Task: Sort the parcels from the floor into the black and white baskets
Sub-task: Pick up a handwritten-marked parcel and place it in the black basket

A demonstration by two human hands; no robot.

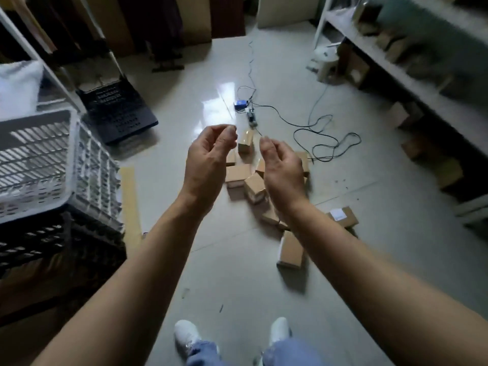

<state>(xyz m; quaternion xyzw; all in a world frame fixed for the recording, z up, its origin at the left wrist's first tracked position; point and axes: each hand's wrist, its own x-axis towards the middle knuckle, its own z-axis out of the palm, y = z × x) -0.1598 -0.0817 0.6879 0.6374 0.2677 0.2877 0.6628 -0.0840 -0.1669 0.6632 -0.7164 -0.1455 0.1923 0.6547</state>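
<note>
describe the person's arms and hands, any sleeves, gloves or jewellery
No sleeves show: the left forearm and right forearm are bare from the picture's edge to the wrist. The left hand and right hand wear no gloves, and no rings, watch or wristband show. Below them are blue jeans and white shoes.
</note>
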